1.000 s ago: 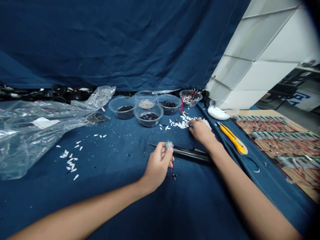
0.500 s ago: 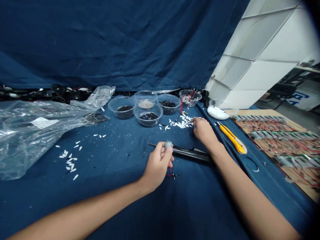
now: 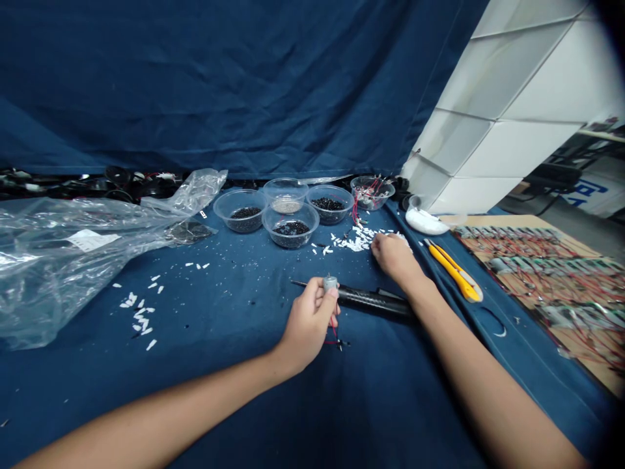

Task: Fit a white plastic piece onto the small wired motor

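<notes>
Small silver motor (image 3: 330,283): cylindrical metal can, held upright at the fingertips of the left hand (image 3: 308,324), thin red leads hanging at its 6 o'clock, just above the counter.

White plastic pieces (image 3: 355,241): small, loose heap on blue cloth at the motor's 1 o'clock, under the right hand's (image 3: 394,255) fingertips.

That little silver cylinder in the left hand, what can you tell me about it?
The small motor looks like a short metal can, silver-grey, held upright between the thumb and fingers of the left hand just above the blue cloth. Thin red wires hang from beneath it to the cloth. A black tool lies right behind it; whether they touch is unclear.
</notes>
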A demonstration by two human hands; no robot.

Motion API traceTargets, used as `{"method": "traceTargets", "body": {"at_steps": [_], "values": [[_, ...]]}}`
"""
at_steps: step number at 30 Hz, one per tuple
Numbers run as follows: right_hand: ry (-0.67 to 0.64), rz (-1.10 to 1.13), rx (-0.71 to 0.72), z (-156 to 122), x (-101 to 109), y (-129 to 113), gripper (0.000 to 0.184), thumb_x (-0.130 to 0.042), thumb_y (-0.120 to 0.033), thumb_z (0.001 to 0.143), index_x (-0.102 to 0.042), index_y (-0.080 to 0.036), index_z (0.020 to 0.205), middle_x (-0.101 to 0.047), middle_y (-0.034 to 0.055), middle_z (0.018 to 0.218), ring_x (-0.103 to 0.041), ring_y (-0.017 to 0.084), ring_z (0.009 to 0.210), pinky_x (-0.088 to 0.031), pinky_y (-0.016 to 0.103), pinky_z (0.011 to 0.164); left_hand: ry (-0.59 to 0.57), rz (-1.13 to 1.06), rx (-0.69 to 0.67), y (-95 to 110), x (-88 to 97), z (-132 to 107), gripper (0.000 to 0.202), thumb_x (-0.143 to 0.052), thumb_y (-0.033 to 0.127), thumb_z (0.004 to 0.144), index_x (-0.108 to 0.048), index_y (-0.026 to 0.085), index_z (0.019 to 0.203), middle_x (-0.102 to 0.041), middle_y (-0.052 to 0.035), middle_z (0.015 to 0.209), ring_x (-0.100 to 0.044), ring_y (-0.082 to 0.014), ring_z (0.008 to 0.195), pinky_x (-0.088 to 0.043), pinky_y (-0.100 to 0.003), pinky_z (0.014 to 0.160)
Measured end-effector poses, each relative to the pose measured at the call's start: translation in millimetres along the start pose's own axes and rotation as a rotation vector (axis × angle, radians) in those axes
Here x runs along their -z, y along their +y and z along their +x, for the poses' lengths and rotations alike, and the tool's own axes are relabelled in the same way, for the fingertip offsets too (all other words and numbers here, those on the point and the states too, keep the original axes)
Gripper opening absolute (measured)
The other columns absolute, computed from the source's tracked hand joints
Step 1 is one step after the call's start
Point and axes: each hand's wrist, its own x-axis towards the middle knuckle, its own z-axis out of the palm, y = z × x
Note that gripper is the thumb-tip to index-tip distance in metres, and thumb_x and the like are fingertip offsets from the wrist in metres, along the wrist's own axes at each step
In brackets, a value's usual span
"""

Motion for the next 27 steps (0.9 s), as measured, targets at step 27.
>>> {"method": "traceTargets", "body": {"at_steps": [27], "values": [[-0.007, 0.131, 0.21, -12.6, 11.2, -14.6, 0.017, -0.05, -0.012, 0.089, -0.059, -0.016, 0.103, -0.059, 0.0085, 0.098, -0.056, 0.017, 0.085, -0.04, 0.025, 0.078, -0.011, -0.031, -0.002, -2.0, -1.9, 1.9, 0.026, -0.048, 0.038, 0.095, -0.055, 0.014, 0.102, -0.063, -0.0024, 0.078, -0.058, -0.0097, 0.06, -0.047, -0.024, 0.061]]}}
